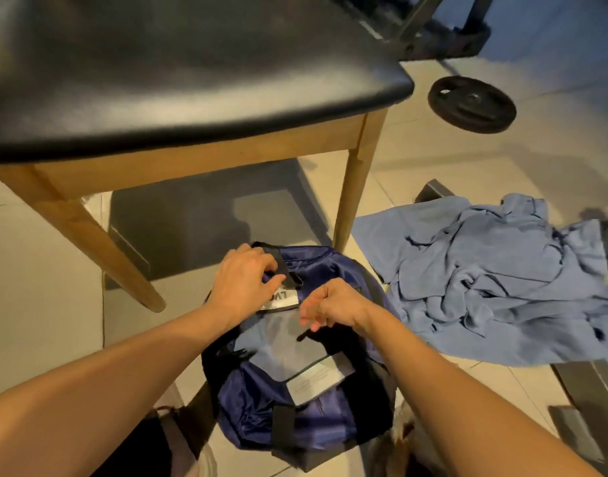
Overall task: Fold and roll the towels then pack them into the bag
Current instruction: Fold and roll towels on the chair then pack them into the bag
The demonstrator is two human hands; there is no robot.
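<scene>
A navy blue bag (309, 421) with black straps sits on the tiled floor just in front of me, with a pale blue towel (278, 346) showing in its top. My left hand (242, 282) grips the bag's far edge beside a black strap and a white label. Just right of it, my right hand (326, 306) hovers over the bag, fingers curled; motion blur hides whether it pinches anything. A crumpled heap of blue towels (485, 287) lies on the floor to the right of the bag.
A chair with a black padded seat (178, 70) and wooden legs (351, 197) stands over the floor right behind the bag. A black weight plate (471, 105) lies on the tiles at the back right. Grey metal bars (592, 383) lie beside the towel heap.
</scene>
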